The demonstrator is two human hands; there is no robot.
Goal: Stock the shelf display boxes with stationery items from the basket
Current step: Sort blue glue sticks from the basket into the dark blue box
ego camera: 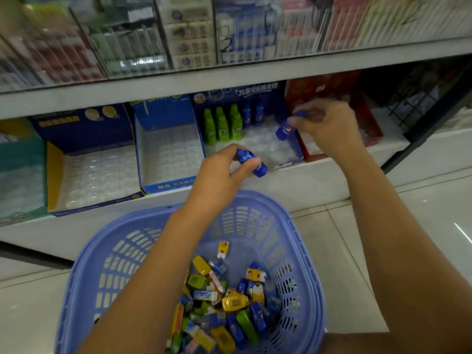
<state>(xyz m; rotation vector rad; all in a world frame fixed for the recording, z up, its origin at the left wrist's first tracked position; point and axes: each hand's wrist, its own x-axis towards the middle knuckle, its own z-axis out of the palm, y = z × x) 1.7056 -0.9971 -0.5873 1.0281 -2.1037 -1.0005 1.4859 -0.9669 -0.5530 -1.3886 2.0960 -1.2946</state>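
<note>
at the box (pixel 255 94) rim, hands (pixel 219 175) (pixel 329 123) grip bottles (pixel 251 163) (pixel 284 130)

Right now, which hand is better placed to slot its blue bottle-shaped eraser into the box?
Right. The right hand holds a small blue bottle-shaped eraser over the clear tray of the dark blue cardboard display box; the left hand holds its blue eraser at the box's front edge.
</note>
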